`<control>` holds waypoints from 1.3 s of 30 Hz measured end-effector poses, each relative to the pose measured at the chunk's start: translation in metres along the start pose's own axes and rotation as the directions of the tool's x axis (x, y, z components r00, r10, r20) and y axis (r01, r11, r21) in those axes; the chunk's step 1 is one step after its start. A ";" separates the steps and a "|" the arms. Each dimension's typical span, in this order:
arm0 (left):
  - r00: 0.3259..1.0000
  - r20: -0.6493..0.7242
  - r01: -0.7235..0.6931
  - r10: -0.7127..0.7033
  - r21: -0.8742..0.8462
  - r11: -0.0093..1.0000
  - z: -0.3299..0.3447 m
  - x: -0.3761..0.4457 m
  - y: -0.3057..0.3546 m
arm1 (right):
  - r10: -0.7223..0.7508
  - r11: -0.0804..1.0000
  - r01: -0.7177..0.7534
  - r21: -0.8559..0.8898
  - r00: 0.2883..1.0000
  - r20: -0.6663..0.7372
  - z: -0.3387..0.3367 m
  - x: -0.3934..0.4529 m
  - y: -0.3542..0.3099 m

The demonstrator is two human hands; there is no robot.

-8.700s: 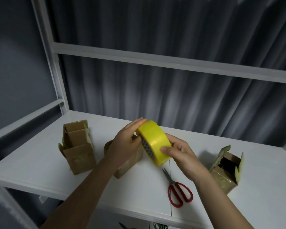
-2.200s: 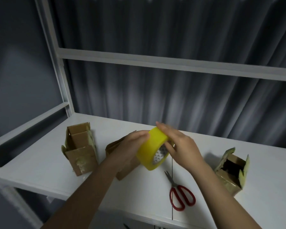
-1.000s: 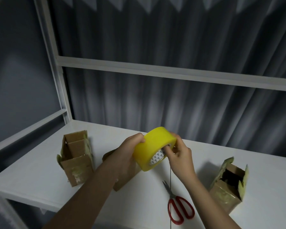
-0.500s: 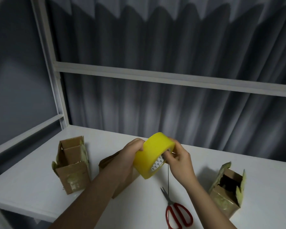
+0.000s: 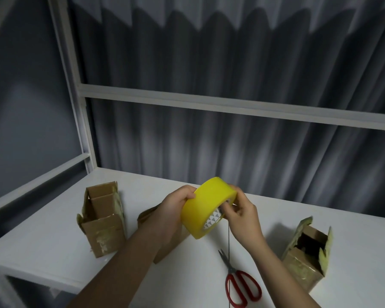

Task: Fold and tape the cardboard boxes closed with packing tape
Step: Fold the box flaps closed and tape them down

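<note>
A yellow roll of packing tape is held up above the white table. My left hand grips its left side, fingers curled over the rim. My right hand holds the roll's right edge, with fingertips at its inner core. Three small cardboard boxes are on the table: an open one at the left, one in the middle mostly hidden behind my left arm, and an open one at the right with its flaps up.
Red-handled scissors lie on the table below my right hand, blades pointing away. A white shelf frame with a rail crosses behind, in front of a grey curtain. The table's front edge runs at the lower left.
The view has tilted and shifted slightly. My hands still hold the tape roll in nearly the same place; my right fingers have shifted on its edge.
</note>
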State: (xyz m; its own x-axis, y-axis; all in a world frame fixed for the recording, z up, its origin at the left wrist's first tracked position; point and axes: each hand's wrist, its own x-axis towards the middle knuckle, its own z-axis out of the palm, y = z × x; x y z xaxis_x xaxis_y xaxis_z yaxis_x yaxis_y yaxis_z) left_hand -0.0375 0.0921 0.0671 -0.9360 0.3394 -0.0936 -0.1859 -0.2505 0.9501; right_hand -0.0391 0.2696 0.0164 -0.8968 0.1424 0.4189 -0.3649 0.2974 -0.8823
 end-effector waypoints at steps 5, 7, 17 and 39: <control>0.998 -0.069 -0.004 0.010 0.091 0.996 0.000 -0.001 -0.001 | 0.002 1.000 -0.002 -0.024 1.000 -0.001 0.001 -0.002 0.002; 0.997 -0.074 -0.015 0.023 0.110 0.994 0.000 -0.002 -0.002 | 0.004 0.999 -0.004 -0.037 1.000 -0.004 0.001 -0.003 0.002; 1.000 0.001 -0.016 0.016 0.022 1.000 -0.002 -0.004 -0.004 | 0.026 0.999 -0.027 -0.023 0.999 -0.019 0.001 -0.003 0.006; 0.998 0.001 0.057 -0.057 -0.064 0.996 -0.007 0.006 -0.011 | -0.390 0.805 0.393 -0.444 0.915 0.103 -0.003 -0.006 -0.005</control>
State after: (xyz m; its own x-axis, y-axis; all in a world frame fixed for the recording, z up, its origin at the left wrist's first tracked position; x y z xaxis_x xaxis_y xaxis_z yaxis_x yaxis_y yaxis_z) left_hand -0.0427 0.0905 0.0537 -0.9235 0.3544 -0.1469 -0.2574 -0.2884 0.9223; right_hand -0.0313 0.2703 0.0190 -0.7040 -0.0833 0.7053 -0.5353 0.7149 -0.4499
